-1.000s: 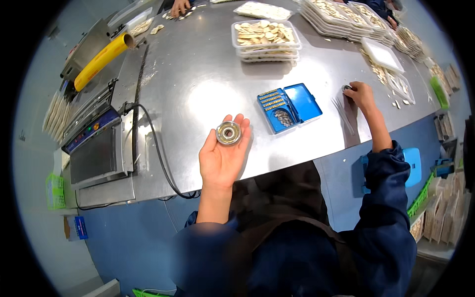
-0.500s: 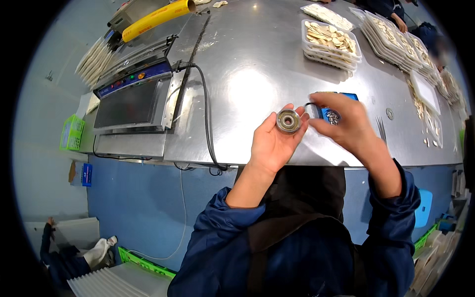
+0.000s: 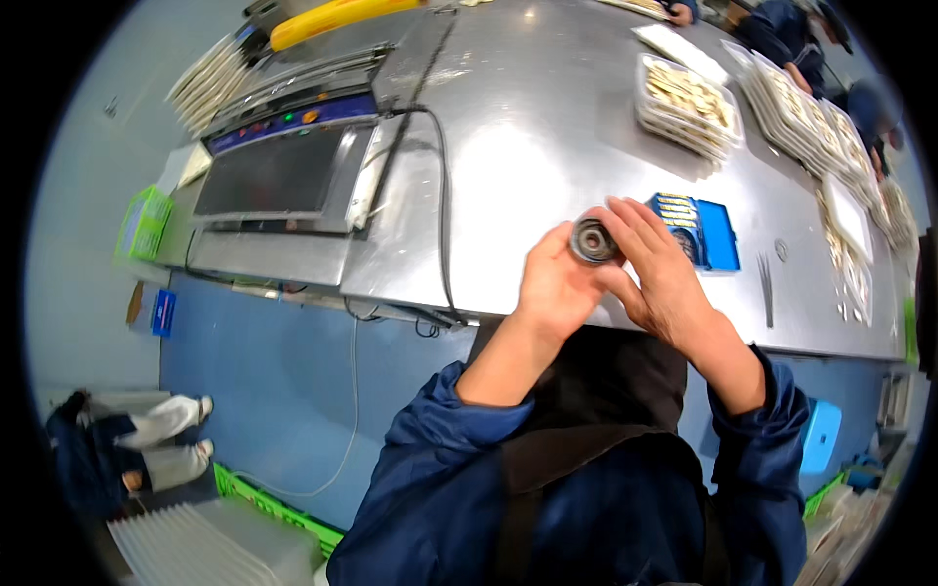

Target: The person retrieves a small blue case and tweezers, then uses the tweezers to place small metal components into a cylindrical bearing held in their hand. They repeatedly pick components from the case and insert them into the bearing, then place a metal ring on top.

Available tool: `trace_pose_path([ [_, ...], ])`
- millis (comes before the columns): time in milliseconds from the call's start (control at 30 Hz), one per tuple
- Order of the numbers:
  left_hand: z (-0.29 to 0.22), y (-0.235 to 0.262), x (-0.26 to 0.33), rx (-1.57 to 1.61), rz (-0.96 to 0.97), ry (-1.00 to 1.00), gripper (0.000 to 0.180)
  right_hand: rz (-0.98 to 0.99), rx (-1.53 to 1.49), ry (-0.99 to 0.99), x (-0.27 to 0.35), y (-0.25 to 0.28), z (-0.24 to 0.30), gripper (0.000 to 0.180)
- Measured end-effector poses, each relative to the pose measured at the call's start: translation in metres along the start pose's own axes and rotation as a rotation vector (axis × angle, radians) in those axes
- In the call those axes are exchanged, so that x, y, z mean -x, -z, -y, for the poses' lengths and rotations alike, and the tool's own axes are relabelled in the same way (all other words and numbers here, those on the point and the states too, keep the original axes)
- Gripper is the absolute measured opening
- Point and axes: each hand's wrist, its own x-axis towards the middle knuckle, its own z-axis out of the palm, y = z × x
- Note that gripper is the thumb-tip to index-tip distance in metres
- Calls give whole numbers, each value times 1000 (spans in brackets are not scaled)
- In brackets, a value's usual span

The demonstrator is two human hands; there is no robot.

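A round metal ball bearing (image 3: pixel 592 240) with a hole in its centre rests in the upturned fingers of my left hand (image 3: pixel 555 293). Its rim looks dark and its details are blurred. My right hand (image 3: pixel 666 283) closes against the bearing's right side, with its fingers together along the edge and the thumb below. Just beyond that hand lies an open blue case (image 3: pixel 721 234), partly covered by it, with small pieces in its compartments. Tweezers (image 3: pixel 767 291) and a small flat ring (image 3: pixel 781 250) lie on the steel table to the right.
Clear trays of pale slices (image 3: pixel 687 98) are stacked at the far right, where people stand. On the left are a sealing machine (image 3: pixel 278 171) with a black cable (image 3: pixel 446 215) and a yellow tube (image 3: pixel 342 21). The steel table's (image 3: pixel 405 278) front edge runs before me.
My right hand has moved left onto the bearing, and the dark ring it pinched no longer shows apart from the bearing. The view has shifted, uncovering more of the blue case.
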Motion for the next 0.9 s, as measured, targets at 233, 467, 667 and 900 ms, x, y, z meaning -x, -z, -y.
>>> trace_pose_path([
  [233, 10, 5, -7, 123, 91, 38, 38, 44, 50, -52, 19, -20, -2, 58],
  [467, -1, -5, 1, 97, -25, -7, 33, -62, 26, -19, 31, -19, -4, 51],
  [667, 11, -4, -5, 5, -16, 38, 36, -104, 172, 176, 30, -4, -5, 46],
  [900, 4, -18, -10, 94, -88, 19, 38, -410, -90, -468, 62, 56, -109, 33],
])
